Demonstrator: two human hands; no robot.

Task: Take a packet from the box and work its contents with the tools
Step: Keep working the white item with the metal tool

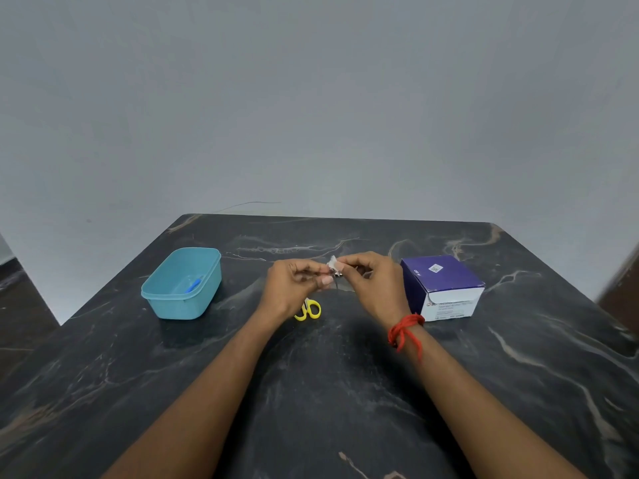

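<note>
While it hangs above the table (pixel 311 392), the white packet (pixel 332 262) is pinched between left hand (pixel 294 285) and right hand (pixel 373 285); the box (pixel 442 281) lies at its three o'clock, scissors (pixel 309 311) at six.

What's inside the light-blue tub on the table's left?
One small blue object lies on the floor of the tub, too small to identify. The tub's near wall covers the front strip of floor, so anything there is hidden.

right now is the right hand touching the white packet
Touching. The head view shows the right hand pinching the white packet by its edge with thumb and fingertips closed on it, raised over the table.
</note>
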